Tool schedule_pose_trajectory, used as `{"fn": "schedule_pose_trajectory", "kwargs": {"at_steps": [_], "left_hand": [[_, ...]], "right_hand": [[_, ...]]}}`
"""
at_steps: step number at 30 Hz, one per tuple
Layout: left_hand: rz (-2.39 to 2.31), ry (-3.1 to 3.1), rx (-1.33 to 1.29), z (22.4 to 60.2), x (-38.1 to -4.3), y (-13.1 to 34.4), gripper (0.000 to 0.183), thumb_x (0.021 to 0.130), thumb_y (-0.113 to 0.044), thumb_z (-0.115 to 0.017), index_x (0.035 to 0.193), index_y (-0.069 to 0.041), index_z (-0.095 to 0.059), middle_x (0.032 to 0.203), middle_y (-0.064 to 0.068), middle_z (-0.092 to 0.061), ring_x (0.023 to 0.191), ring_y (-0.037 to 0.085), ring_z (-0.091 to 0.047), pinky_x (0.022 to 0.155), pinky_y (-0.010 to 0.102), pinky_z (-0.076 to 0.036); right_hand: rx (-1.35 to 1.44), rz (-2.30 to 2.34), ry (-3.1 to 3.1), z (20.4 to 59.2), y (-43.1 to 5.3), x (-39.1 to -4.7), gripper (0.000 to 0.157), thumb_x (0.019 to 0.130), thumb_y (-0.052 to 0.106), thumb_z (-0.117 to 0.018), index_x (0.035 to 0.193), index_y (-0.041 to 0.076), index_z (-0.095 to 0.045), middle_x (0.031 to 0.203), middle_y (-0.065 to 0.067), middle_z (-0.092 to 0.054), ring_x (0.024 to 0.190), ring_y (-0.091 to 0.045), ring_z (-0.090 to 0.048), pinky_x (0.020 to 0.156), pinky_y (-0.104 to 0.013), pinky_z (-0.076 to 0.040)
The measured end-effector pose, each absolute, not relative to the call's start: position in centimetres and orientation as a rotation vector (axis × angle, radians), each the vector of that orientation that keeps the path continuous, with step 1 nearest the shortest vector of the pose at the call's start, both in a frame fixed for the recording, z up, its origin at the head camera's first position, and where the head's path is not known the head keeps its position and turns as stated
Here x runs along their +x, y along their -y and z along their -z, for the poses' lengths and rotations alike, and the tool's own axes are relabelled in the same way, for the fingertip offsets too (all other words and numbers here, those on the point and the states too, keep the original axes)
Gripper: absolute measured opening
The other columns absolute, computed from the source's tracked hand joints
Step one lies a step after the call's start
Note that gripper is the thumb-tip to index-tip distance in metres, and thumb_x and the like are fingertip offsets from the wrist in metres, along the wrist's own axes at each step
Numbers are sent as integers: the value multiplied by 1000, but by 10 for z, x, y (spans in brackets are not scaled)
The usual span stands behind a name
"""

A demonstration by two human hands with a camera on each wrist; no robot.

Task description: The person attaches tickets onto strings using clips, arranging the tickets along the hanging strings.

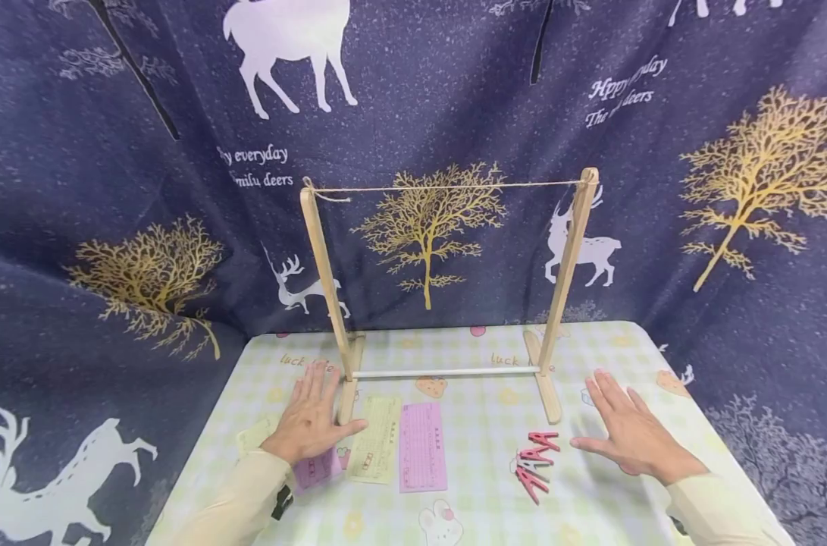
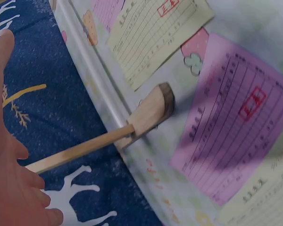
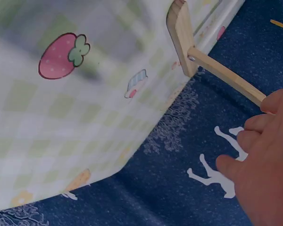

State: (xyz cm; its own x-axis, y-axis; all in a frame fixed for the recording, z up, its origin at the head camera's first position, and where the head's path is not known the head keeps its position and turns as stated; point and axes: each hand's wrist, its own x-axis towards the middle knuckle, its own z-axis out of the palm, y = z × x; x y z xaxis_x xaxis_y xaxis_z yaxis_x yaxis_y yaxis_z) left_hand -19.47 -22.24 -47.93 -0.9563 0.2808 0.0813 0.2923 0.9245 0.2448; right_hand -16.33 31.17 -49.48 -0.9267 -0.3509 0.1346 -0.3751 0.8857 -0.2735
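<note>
My left hand [image 1: 311, 417] is held flat with spread fingers near the left foot of a wooden stand [image 1: 327, 284], over several printed paper slips. A purple slip [image 2: 240, 108] lies partly beneath its wrist, a pale yellow slip [image 1: 255, 436] to its left. Right of the thumb lie another yellow slip [image 1: 375, 440] and a pink-purple slip [image 1: 423, 447]. My right hand [image 1: 631, 432], fingers straight, is to the right of several red clothespins [image 1: 532, 483] lying in a bunch. Neither hand holds anything; whether they touch the table I cannot tell.
A thin string [image 1: 447, 186] spans the tops of the stand's two posts, with a loose end at left. Low down, a white rod [image 1: 447, 372] joins them. A checked cloth covers the table [image 1: 495, 485]; a dark blue deer-print curtain [image 1: 454, 98] hangs behind.
</note>
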Motion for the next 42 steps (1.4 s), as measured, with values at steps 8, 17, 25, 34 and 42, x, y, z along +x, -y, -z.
{"fn": "schedule_pose_trajectory", "kwargs": {"at_steps": [8, 17, 25, 34, 42], "left_hand": [[449, 3039, -512, 490, -201, 214, 103, 89, -65, -62, 155, 5, -24, 158, 33, -18, 148, 45, -13, 119, 55, -14], [595, 2944, -587, 507, -210, 203, 89, 89, -50, -71, 148, 8, -37, 148, 30, -42, 138, 46, -38, 114, 54, -29], [864, 2912, -593, 524, -215, 187, 69, 88, -36, -77, 139, 3, -52, 138, 23, -55, 130, 41, -49, 107, 54, -40], [1090, 2927, -619, 548, -224, 166, 56, 88, -22, -79, 134, 2, -59, 133, 18, -61, 125, 38, -54, 102, 52, -45], [1136, 2918, -536, 563, -231, 152, 49, 85, -20, -80, 129, -4, -65, 126, 13, -66, 120, 34, -57, 102, 52, -45]], "right_hand": [[668, -508, 2879, 504, -309, -168, 94, 85, 49, -75, 143, -16, -38, 150, -36, -34, 136, -51, -35, 121, -44, -13], [848, -541, 2666, 522, -307, -173, 69, 76, 26, -85, 127, -12, -59, 128, -27, -61, 115, -46, -59, 112, -31, -34], [829, -599, 2705, 535, -300, -177, 51, 76, 15, -84, 119, -6, -67, 115, -20, -69, 103, -39, -66, 87, -54, -52], [835, -659, 2704, 552, -297, -180, 45, 74, 12, -85, 113, -5, -70, 108, -17, -72, 95, -35, -69, 82, -49, -56], [810, -712, 2706, 566, -297, -186, 41, 74, 15, -86, 109, -1, -72, 103, -15, -73, 93, -35, -70, 82, -50, -55]]}}
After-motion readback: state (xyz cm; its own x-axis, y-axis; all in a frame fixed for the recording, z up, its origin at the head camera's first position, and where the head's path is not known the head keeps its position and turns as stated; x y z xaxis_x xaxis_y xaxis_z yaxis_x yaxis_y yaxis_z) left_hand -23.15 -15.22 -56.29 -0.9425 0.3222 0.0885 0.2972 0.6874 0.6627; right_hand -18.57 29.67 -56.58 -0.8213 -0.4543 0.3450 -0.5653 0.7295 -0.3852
